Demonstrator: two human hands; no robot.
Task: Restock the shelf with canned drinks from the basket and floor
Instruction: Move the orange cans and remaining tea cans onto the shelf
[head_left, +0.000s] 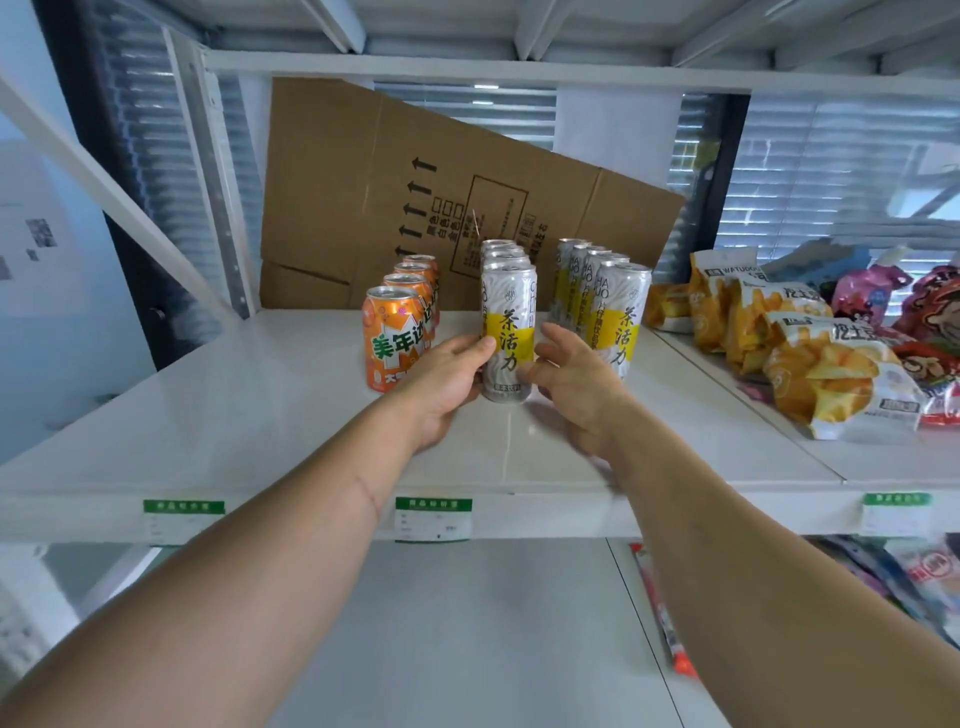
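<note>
A tall silver and yellow can (510, 332) stands upright on the white shelf (249, 415), at the front of a row of like cans (503, 253). My left hand (444, 382) grips its lower left side, thumb on the label. On the can's right is my right hand (574, 376), fingers loosely curved and the thumb at the can's lower side. A second row of silver and yellow cans (618, 312) stands further right. A row of orange cans (397, 335) stands to the left.
A flattened cardboard box (415, 171) leans against the back of the shelf behind the cans. Snack bags (821, 364) crowd the shelf's right part. Price labels (434, 519) run along the front edge. The lower shelf (467, 639) holds packets at its right.
</note>
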